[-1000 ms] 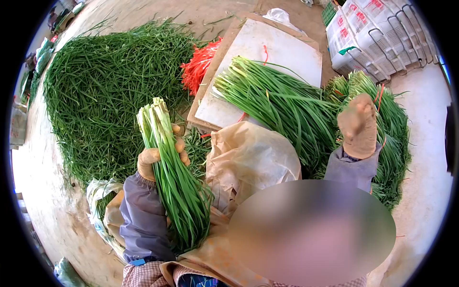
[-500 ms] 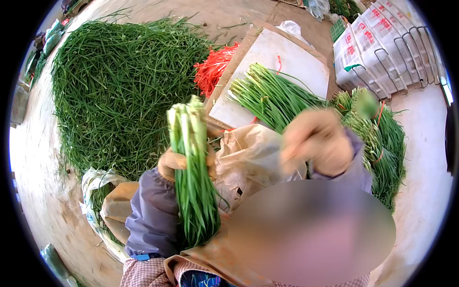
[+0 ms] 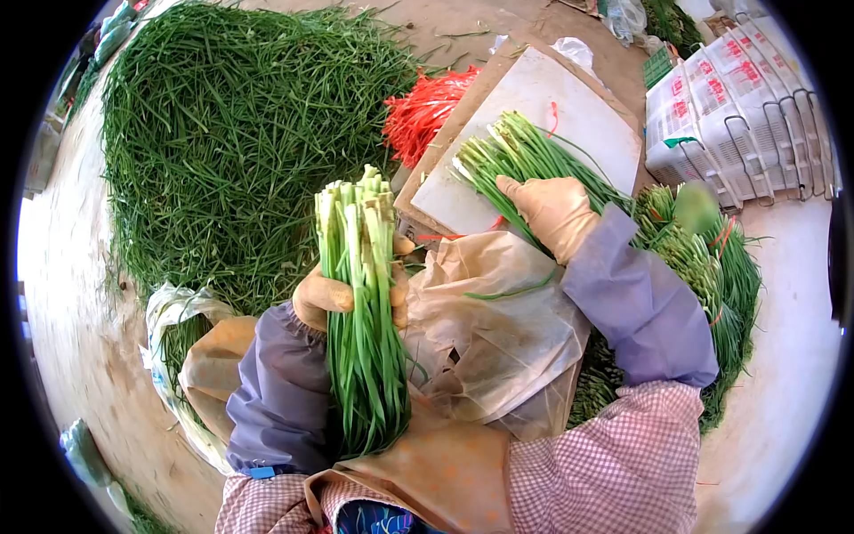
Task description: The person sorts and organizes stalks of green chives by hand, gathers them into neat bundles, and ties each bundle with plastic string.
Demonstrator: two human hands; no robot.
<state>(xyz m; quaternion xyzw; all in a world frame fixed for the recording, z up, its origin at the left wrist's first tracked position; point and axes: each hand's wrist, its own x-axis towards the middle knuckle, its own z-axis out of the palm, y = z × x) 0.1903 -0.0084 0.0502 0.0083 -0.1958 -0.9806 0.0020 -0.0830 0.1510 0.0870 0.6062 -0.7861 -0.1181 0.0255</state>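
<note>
My gloved left hand is wrapped round a bunch of garlic chives, pale cut ends up and green leaves hanging toward my lap. On the white board lies a second bunch of garlic chives, its pale ends toward the upper left. My gloved right hand is on the near side of that bunch, one finger stretched along it and the others curled in against the stems. Its fingertips are partly hidden. A red tie shows beyond the bunch.
A large heap of loose garlic chives covers the floor at left. Red ties lie beside the board. Tied bunches are stacked at right, below white crates. A plastic sheet with one loose leaf covers my lap.
My right hand, blurred in motion before, has come to the bunch on the board. A loose leaf now shows on the plastic sheet. The left hand keeps its hold; the view has shifted slightly.
</note>
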